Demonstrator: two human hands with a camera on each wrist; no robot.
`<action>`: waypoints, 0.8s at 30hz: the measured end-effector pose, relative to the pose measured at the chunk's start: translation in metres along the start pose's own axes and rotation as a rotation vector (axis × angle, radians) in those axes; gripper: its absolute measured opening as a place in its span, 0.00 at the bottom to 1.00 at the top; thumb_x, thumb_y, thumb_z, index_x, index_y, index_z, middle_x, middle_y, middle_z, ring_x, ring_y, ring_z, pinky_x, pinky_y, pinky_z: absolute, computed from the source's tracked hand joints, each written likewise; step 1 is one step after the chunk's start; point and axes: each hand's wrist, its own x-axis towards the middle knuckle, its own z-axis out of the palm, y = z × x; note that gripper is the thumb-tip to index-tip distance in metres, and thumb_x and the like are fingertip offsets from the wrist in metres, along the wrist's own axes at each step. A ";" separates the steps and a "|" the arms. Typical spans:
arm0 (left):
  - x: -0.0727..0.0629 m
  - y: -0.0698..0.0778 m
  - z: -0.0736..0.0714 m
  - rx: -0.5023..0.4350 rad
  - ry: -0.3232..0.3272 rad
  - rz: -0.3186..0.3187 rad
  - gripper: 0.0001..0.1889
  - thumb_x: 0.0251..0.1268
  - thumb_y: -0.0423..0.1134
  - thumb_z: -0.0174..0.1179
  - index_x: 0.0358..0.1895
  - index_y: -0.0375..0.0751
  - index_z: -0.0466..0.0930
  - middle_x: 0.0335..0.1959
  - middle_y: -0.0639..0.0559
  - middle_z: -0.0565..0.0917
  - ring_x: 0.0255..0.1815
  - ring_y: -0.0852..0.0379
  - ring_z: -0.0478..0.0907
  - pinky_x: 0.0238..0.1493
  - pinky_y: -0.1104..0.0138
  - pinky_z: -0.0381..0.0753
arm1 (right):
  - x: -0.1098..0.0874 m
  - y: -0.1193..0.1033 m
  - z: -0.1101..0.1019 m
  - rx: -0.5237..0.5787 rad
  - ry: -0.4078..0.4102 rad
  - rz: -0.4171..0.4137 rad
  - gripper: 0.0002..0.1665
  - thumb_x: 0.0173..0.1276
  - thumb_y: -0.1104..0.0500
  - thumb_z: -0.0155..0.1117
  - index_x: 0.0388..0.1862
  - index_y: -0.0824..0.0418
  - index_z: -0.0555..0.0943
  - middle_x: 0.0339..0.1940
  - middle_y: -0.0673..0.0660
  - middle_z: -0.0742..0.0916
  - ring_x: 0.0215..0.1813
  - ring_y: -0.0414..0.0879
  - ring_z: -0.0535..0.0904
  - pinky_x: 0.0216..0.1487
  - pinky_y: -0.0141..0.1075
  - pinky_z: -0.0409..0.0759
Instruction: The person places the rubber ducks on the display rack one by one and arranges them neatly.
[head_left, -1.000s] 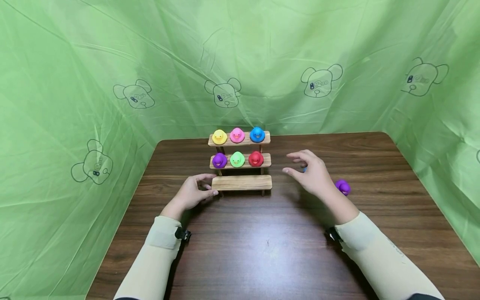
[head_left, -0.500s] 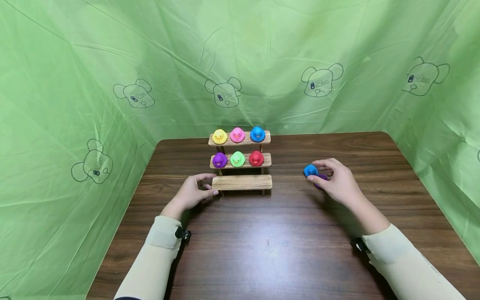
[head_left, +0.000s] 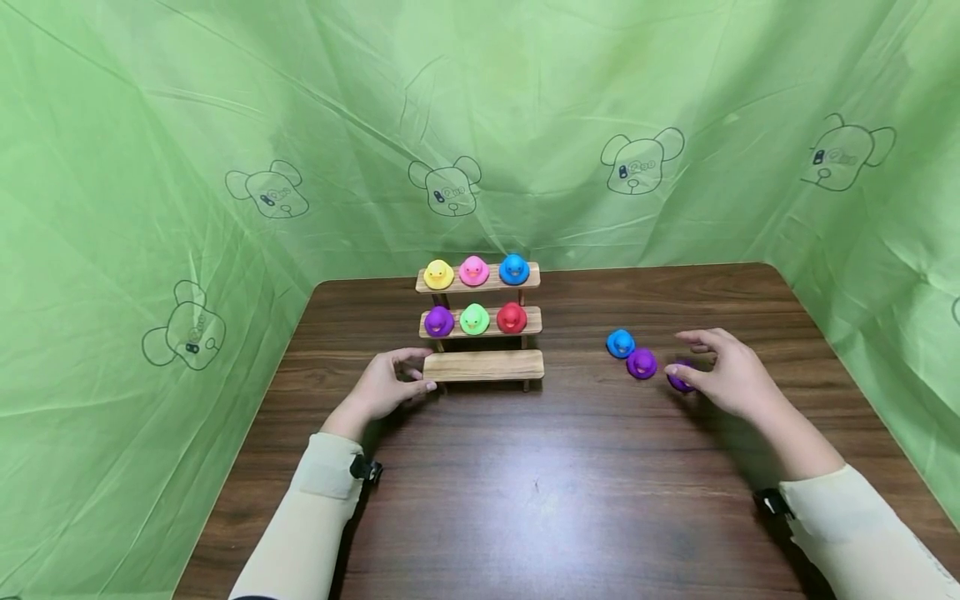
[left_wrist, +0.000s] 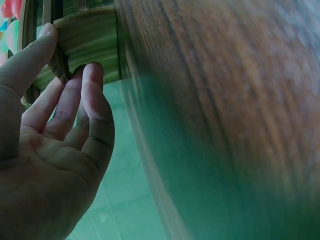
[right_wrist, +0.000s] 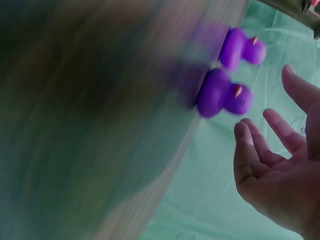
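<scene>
My left hand grips the left end of the lowest tier of a three-tier wooden stand; in the left wrist view the thumb and fingers sit on either side of its end. The right hand is over the table's right side, thumb and fingers spread around a purple rubber duck that it partly covers. In the right wrist view, a gap shows between that hand and the nearer purple duck. Left of it on the table are another purple duck and a blue duck.
Yellow, pink and blue ducks stand on the top tier. Purple, green and red ones occupy the middle tier. Green cloth surrounds the brown wooden table.
From beside the stand, my right hand has moved right, past the blue duck and one purple duck, to the rightmost purple duck. The left hand has stayed on the stand.
</scene>
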 end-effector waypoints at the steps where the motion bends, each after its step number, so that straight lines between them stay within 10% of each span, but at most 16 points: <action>1: 0.000 0.000 0.000 0.000 -0.001 0.000 0.30 0.57 0.36 0.81 0.65 0.45 0.83 0.37 0.44 0.88 0.30 0.43 0.85 0.25 0.51 0.87 | -0.002 0.004 -0.002 -0.006 -0.019 0.008 0.37 0.65 0.45 0.80 0.66 0.62 0.81 0.59 0.68 0.83 0.59 0.69 0.81 0.56 0.67 0.75; 24: -0.001 0.001 -0.001 0.016 -0.003 0.002 0.30 0.59 0.37 0.80 0.66 0.44 0.82 0.39 0.44 0.89 0.35 0.51 0.84 0.24 0.62 0.85 | -0.014 0.033 -0.007 -0.042 -0.157 -0.029 0.40 0.64 0.45 0.81 0.67 0.65 0.79 0.54 0.71 0.85 0.58 0.69 0.81 0.59 0.68 0.74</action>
